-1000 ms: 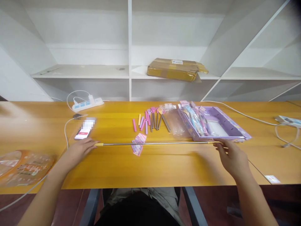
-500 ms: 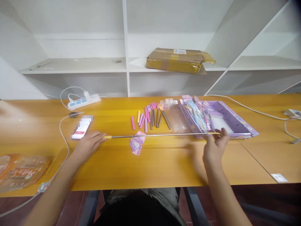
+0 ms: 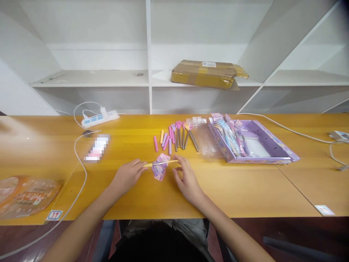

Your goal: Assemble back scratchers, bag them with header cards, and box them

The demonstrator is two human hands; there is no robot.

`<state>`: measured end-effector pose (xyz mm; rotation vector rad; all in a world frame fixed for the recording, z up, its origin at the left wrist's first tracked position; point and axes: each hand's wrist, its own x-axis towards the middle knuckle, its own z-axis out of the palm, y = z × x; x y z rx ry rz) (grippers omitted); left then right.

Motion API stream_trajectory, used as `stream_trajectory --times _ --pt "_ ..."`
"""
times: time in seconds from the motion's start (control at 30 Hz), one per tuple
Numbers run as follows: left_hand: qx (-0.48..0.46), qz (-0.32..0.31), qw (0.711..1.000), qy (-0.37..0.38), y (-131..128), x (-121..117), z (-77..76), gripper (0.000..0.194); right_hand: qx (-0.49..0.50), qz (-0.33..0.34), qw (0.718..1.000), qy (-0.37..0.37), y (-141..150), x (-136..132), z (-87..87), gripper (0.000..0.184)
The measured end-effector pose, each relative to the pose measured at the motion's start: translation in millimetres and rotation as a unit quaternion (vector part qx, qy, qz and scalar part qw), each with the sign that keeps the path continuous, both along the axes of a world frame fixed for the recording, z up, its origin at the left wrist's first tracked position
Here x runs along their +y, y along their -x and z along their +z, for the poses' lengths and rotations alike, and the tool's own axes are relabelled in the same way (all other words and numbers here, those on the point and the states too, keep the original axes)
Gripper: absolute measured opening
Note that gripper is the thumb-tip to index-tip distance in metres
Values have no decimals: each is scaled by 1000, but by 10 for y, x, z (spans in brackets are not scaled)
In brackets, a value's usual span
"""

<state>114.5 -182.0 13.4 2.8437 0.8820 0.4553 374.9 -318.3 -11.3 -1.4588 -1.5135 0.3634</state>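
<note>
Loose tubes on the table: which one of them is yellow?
The yellow tube, second from the left, just right of the leftmost pink tube; all the others are pink or purple.

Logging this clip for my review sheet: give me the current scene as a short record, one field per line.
Left hand: pinches one yellow end of a rod
Right hand: at the rod's other yellow end; grip unclear
Rod: metal middle, crossing over printed cards in view
Beyond cards: pink, purple and yellow tubes; claw-headed sticks with metal shafts
Right of sticks: clear plastic packaging, then purple tray with wrapped items
Shelf: taped cardboard box
</note>
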Motion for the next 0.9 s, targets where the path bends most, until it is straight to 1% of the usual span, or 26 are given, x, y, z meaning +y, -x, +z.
stream_trajectory --times 0.07,0.13,0.23,0.33,0.43,0.5,0.53,0.6,0.67,0.7,0.77,0.8,0.83,0.9 --pt "9 -6 1000 13 -4 -41 23 37 -37 27 999 -1 -75 17 9 31" --pt "10 -10 1000 23 -17 -70 41 37 -71 56 996 -1 -129 22 34 25" --pt "15 -14 999 31 6 -63 55 36 -110 90 990 14 -216 5 103 26" --pt "17 -24 999 28 44 -42 47 36 -130 133 982 30 -275 -17 177 30" --pt "4 -36 999 16 35 -45 28 38 -135 138 981 8 -282 -24 175 34" --pt "-4 -43 999 -1 65 -16 27 38 -140 120 983 -13 -346 -53 112 35" --pt "-12 -43 999 -16 124 25 35 37 -143 108 984 -21 -430 -90 66 34" --pt "-33 -40 997 -61 378 177 70 33 -150 73 986 -25 -741 -233 -36 33" --pt "-51 -43 992 -106 812 395 117 26 -162 20 986 -23 -1223 -466 -122 31" --pt "-58 -39 990 -125 1067 506 138 23 -174 -31 984 -24 -1492 -603 -151 31" --pt "-63 -7 984 -167 1549 686 156 22 -216 -139 966 -41 -1983 -873 -178 29" --pt "-42 10 985 -167 1737 743 151 22 -232 -167 958 -31 -2168 -987 -181 27" --pt "-36 23 985 -168 1871 774 138 23 -242 -182 953 -26 -2297 -1077 -181 27" --pt "-20 30 985 -171 1977 773 101 25 -249 -211 945 -16 -2400 -1176 -181 30"
